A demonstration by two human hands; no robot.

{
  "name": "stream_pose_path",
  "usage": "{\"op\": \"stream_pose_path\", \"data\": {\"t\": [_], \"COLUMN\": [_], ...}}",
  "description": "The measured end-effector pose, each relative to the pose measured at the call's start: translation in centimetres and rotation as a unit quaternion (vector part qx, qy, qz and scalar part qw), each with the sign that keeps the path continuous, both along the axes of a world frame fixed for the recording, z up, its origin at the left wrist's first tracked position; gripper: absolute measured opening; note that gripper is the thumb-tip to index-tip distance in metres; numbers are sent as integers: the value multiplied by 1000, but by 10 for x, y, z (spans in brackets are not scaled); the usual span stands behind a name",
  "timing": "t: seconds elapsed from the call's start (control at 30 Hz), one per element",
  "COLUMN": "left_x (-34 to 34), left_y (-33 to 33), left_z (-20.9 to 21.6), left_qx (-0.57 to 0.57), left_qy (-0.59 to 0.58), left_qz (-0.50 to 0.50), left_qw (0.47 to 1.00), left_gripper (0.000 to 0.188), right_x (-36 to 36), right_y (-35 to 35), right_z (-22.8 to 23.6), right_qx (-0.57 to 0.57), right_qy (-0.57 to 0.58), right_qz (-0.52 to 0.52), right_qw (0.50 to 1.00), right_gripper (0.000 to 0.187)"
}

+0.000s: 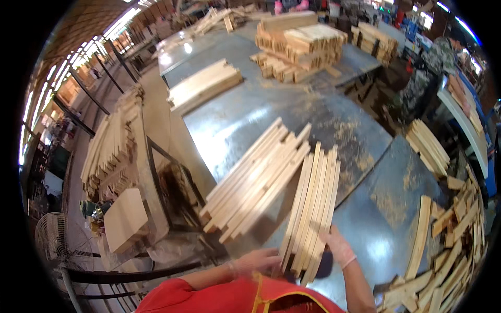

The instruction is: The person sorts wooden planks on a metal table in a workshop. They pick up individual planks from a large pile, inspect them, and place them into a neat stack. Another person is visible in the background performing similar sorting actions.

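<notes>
Head view, left hand (257, 261) and right hand (338, 247) fingers closed around slat bundle (311, 208), metal table (292, 112)

A bundle of wooden slats (312, 208) is being gripped at its near end between the left hand (259, 260) and the right hand (338, 245), above a grey metal table (245, 115) dusted with sawdust. A second stack of slats (255, 180) is lying just beside it on the left. Loose offcuts (454, 250) are being kept piled at the right.
</notes>
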State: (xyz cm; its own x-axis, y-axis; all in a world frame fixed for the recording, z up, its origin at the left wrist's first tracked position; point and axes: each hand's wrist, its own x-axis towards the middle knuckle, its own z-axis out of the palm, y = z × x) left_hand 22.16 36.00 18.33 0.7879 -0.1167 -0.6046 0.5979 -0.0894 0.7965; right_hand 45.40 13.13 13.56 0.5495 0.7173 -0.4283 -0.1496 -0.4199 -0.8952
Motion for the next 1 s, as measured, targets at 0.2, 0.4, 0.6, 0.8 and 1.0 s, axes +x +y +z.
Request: {"op": "stream_pose_path", "data": {"t": [0.2,0.4,0.6,0.8,1.0], "left_x": [168,217,246,251,203], "left_y": [39,19,5,18,63], "left_z": [-84,-63,45,156,79], "left_qx": [132,258,323,272,394], "left_qy": [59,52,-142,-483,-487], "left_qz": [184,118,125,180,20], "left_qw": [972,957,927,812,779], "left_gripper": [75,95,97,102,92], "right_x": [54,73,71,74,59], "right_y": [21,51,28,46,16], "right_z": [19,-82,60,175,58], "right_qx": [-165,-59,79,330,155], "right_qy": [56,-54,-47,-262,-189], "right_qz": [-40,-130,-233,-312,-267], "right_qw": [984,988,968,852,932], "right_gripper": [84,76,47,69,64]}}
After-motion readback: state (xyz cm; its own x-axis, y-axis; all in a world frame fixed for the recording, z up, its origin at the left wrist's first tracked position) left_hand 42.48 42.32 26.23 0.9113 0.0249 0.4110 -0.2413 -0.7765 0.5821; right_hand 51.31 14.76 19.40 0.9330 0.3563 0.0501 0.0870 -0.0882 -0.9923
